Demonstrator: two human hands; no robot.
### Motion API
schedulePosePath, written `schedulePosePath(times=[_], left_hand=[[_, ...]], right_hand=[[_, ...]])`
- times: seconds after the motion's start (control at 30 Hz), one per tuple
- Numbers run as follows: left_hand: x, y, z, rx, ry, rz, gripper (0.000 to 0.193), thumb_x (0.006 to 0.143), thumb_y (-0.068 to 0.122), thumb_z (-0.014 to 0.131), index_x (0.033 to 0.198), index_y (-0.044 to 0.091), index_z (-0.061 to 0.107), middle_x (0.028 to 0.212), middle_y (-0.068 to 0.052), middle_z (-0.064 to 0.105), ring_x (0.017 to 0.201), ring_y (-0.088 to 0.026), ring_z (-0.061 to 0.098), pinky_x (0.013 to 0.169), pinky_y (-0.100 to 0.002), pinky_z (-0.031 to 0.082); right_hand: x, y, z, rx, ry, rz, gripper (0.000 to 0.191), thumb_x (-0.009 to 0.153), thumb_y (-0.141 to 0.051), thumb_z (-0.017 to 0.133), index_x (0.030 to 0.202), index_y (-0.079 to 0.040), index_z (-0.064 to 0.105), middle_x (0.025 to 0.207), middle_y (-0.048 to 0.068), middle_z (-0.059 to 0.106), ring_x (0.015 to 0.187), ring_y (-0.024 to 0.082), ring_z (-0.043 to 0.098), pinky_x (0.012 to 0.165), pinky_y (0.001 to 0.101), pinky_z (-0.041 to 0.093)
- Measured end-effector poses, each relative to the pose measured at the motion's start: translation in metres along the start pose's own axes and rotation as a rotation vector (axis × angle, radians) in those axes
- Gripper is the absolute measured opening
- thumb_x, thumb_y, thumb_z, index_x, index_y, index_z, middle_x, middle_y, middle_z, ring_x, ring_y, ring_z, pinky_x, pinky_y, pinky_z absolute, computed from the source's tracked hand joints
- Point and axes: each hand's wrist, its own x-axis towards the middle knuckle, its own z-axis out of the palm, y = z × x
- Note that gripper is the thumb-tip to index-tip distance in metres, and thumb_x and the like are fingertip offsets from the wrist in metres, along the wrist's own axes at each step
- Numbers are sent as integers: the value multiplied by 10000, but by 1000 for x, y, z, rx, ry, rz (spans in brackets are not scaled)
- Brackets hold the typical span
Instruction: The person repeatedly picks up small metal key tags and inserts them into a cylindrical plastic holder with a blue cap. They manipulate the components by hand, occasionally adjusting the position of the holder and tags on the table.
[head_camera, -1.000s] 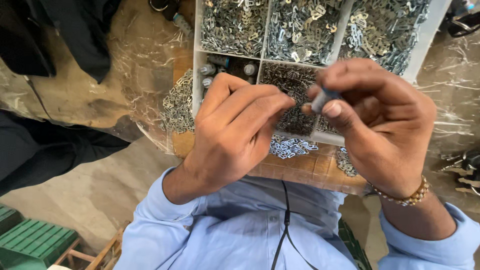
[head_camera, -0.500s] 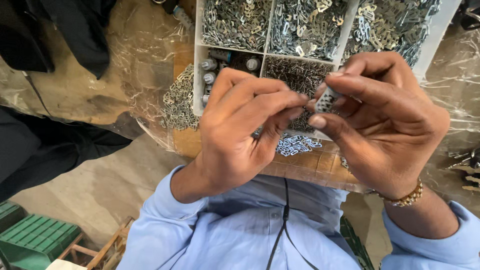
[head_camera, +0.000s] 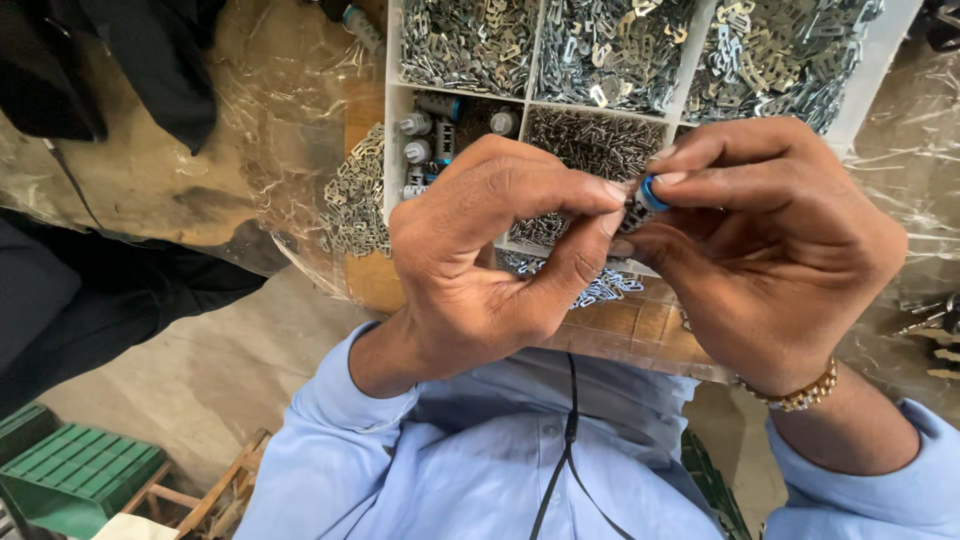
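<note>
Both hands meet close under the camera, above the near edge of a white tray (head_camera: 393, 120). The left hand (head_camera: 480, 270) is curled, its thumb and forefinger pinched together at the tips, which touch a small part (head_camera: 643, 200), dark with a blue end. The right hand (head_camera: 770, 250) grips that same part from the other side, forefinger on top and thumb beneath, so the part sits held between the fingertips of both hands, in the air over the tray's front middle compartment. Most of the part is hidden by the fingers, and its shape cannot be told. The right wrist wears a gold bracelet (head_camera: 800, 395). The tray is divided into compartments: the three far ones hold heaps of flat metal clips (head_camera: 610, 45), the near middle one holds fine dark metal pieces (head_camera: 590, 140), and the near left one holds a few small grey and blue cylinders (head_camera: 425, 130). More clips lie loose in a pile (head_camera: 355, 200) just left of the tray, on a wooden top (head_camera: 640, 325) covered with clear plastic sheet (head_camera: 270, 120). The person wears a light blue shirt (head_camera: 450, 460) with a black cord (head_camera: 565, 450) hanging down the front. A green crate (head_camera: 70, 470) stands on the floor at lower left.
</note>
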Motion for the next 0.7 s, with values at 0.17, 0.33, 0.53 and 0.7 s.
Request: schedulePosePath(times=[0.17,0.33,0.53,0.7], left_hand=[[3,0,0,50,7,65,220,918,-73,795,1083,41,703,992,-70,753,896,-147,727,778,-242,600],[6,4,-5,164,-15,105,218,909,-51,791,1085,47,709,1041,-57,751,915,-182,738,810,-274,597],[7,4,-5,637,-137,144,208,854,45,860,1026,53,743,967,-59,717,897,-315,599,775,-378,495],[3,3,-6,369,-71,101,143,952,40,818,1062,48,728,1046,-56,728,907,-249,630,820,-301,501]], right_hand=[[-3,-1,1,33,-23,-20,235,882,73,838,1047,43,674,1220,175,642,962,125,704,769,181,636],[0,0,1,29,17,3,251,845,100,831,1037,54,676,1184,184,649,934,135,701,734,193,620],[4,0,3,137,44,39,297,855,101,811,1097,61,643,1203,171,648,1106,158,694,941,239,652],[3,-3,2,180,15,28,271,912,84,799,1129,53,639,1258,164,642,1098,145,700,903,211,644]])
